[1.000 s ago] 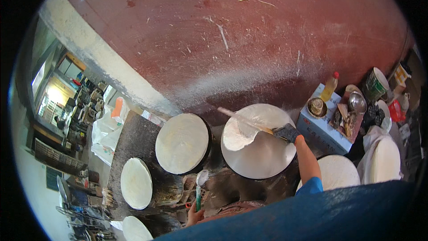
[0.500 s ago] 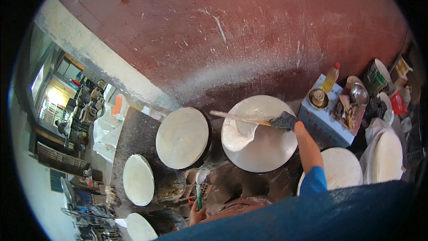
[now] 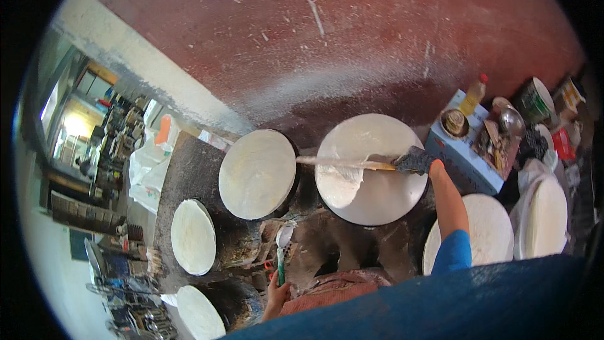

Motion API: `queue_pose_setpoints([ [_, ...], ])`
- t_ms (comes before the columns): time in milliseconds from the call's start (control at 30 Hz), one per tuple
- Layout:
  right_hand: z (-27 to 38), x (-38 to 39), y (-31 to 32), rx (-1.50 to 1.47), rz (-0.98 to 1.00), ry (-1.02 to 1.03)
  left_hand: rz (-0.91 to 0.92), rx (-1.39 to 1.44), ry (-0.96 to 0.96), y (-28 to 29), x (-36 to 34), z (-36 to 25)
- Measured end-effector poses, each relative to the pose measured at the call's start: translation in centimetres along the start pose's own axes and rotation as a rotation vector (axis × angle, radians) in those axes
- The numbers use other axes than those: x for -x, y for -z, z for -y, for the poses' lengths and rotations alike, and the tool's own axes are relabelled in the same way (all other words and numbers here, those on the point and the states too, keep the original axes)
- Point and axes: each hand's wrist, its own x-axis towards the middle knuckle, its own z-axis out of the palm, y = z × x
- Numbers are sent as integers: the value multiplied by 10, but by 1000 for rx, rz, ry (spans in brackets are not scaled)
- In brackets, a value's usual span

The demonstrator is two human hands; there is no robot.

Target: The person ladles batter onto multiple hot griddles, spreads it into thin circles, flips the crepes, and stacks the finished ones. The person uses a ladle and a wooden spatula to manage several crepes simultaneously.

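Note:
My right hand (image 3: 436, 169) grips the dark wrapped end of a long flat wooden spreader (image 3: 377, 165), held across the large round griddle (image 3: 393, 201). A white mass of batter (image 3: 340, 186) lies on that griddle's left half, under the spreader. My left hand (image 3: 277, 293), low in the head view, is closed round the green handle of a utensil with a pale flat head (image 3: 283, 236), below the middle white round (image 3: 255, 173).
More white rounds stand at left (image 3: 192, 239), lower left (image 3: 198, 311) and right (image 3: 465, 233). A blue box (image 3: 456, 160) carries a yellow bottle (image 3: 472, 94) and bowls. Wrapped rounds (image 3: 544, 214) lie far right. A red wall (image 3: 327, 25) rises behind; a cluttered room opens at left.
My right hand and the spreader have moved right, and the spreader lies more level. The batter mass has shifted on the griddle. The whole scene sits higher in the view.

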Motion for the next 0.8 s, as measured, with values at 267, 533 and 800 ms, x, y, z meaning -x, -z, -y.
queue_pose_setpoints([
  [267,8,240,-47,36,-276,-183,183,-188,-186,64,-21,7],
  [533,27,336,-327,-158,-735,-380,370,16,-123,132,-31,11],
  [800,46,243,-423,485,-765,-321,495,175,-147,154,10,-7],
])
